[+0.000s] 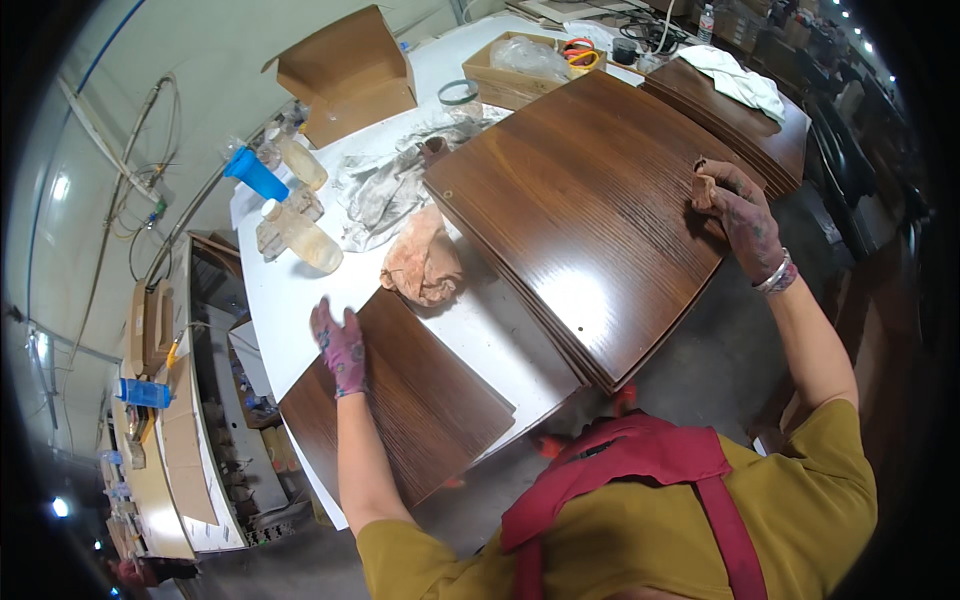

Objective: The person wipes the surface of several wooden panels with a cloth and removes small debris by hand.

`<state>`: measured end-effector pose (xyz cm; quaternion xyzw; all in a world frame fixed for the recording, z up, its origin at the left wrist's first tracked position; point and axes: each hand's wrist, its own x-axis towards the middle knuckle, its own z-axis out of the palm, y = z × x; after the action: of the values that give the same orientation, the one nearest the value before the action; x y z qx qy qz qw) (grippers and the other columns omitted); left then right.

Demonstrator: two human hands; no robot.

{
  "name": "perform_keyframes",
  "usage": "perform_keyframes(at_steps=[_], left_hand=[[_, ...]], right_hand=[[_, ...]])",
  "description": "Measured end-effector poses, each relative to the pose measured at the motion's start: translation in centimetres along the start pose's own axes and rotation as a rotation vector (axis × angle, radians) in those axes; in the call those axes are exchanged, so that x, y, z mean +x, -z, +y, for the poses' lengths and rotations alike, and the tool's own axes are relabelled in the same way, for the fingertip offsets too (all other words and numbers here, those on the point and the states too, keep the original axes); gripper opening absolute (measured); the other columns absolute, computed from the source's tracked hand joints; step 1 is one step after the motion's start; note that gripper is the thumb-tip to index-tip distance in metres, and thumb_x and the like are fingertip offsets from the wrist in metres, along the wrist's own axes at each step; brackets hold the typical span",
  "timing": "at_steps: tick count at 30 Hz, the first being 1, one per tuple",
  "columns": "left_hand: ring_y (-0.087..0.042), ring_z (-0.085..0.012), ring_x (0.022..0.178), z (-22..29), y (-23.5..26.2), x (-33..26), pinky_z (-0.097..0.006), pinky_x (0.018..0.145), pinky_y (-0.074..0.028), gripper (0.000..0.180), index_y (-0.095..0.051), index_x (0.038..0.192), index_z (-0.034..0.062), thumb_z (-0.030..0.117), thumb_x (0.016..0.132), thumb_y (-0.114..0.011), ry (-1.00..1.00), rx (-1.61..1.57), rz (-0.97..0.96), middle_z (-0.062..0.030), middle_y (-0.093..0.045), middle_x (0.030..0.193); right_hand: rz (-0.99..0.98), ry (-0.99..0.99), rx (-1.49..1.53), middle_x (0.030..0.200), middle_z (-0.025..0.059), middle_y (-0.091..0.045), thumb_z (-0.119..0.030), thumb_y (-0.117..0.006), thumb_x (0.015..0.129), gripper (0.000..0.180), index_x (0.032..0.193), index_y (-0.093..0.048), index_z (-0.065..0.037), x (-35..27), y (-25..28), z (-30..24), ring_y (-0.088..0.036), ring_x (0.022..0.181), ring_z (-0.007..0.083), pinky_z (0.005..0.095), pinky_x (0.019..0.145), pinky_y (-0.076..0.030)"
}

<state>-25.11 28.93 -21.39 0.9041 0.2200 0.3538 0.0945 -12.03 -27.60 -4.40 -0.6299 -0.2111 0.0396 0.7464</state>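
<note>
Brown cloth (704,193) is pinched in right fingers (738,180).

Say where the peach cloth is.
In the head view, the peach cloth lies on the table left of centre, between the left hand and large panel stack.

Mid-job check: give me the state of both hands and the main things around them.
Left hand: open, over the smaller brown panel
Right hand: closed on a brown wad
Smaller brown panel: lying flat
Large panel stack: piled, top face shiny
Cardboard box: open
Pink cloth: bunched up
Grey-white cloth: crumpled
White cloth: draped over the far stack
</note>
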Motion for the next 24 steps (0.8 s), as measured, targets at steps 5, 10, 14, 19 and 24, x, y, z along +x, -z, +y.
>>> perform_keyframes(at_steps=[5,10,14,19,24], left_hand=[[-0.046,-0.0334,0.131,18.7,4.8,3.7,-0.039,0.110,-0.037,0.047,-0.048,0.138,0.0066,0.017,0.094,-0.059,-0.359,-0.362,-0.251,-0.0183,-0.051,0.139],[-0.037,-0.0473,0.131,15.0,-4.7,2.2,-0.052,0.106,-0.037,0.083,-0.033,0.148,0.0132,0.051,0.082,-0.066,-0.017,0.046,-0.393,-0.0299,-0.036,0.144],[-0.048,-0.0425,0.121,12.8,-12.3,-0.5,-0.054,0.104,-0.038,0.066,-0.046,0.137,0.0171,0.041,0.079,-0.069,-0.050,0.275,-0.458,-0.0225,-0.049,0.132],[-0.067,-0.0253,0.083,11.9,-10.6,1.7,-0.045,0.073,-0.055,0.033,-0.066,0.100,0.0088,0.035,0.081,-0.070,0.115,0.113,-0.266,-0.0108,-0.066,0.086],[-0.064,-0.0153,0.074,20.8,3.7,9.8,-0.029,0.061,-0.053,0.032,-0.063,0.100,0.0014,0.029,0.086,-0.070,0.332,-1.004,-0.167,-0.0061,-0.065,0.082]], right_hand=[[0.012,-0.114,0.109,0.093,0.0012,-0.059,-0.013,-0.056,0.090,0.027,0.114,-0.060,-0.001,2.4,4.2,-1.9,-0.057,0.089,0.0110,0.0252,0.079,-0.046],[-0.053,-0.054,0.080,0.092,0.0013,-0.059,-0.017,-0.063,0.086,0.033,0.116,-0.059,-0.002,6.3,8.4,-2.6,-0.057,0.088,0.0109,0.0247,0.077,-0.044],[-0.184,-0.210,0.083,0.089,0.0000,-0.056,-0.020,-0.065,0.084,0.035,0.113,-0.060,-0.002,8.0,8.3,-2.2,-0.053,0.081,0.0097,0.0247,0.073,-0.042],[-0.427,-0.230,0.102,0.094,0.0032,-0.057,-0.023,-0.058,0.088,0.032,0.111,-0.060,-0.001,8.8,7.7,-1.0,-0.054,0.085,0.0096,0.0243,0.077,-0.043],[-0.408,-0.255,0.113,0.104,0.0036,-0.059,-0.022,-0.061,0.089,0.032,0.114,-0.060,-0.002,8.2,9.5,-1.5,-0.057,0.094,0.0109,0.0262,0.084,-0.045]])
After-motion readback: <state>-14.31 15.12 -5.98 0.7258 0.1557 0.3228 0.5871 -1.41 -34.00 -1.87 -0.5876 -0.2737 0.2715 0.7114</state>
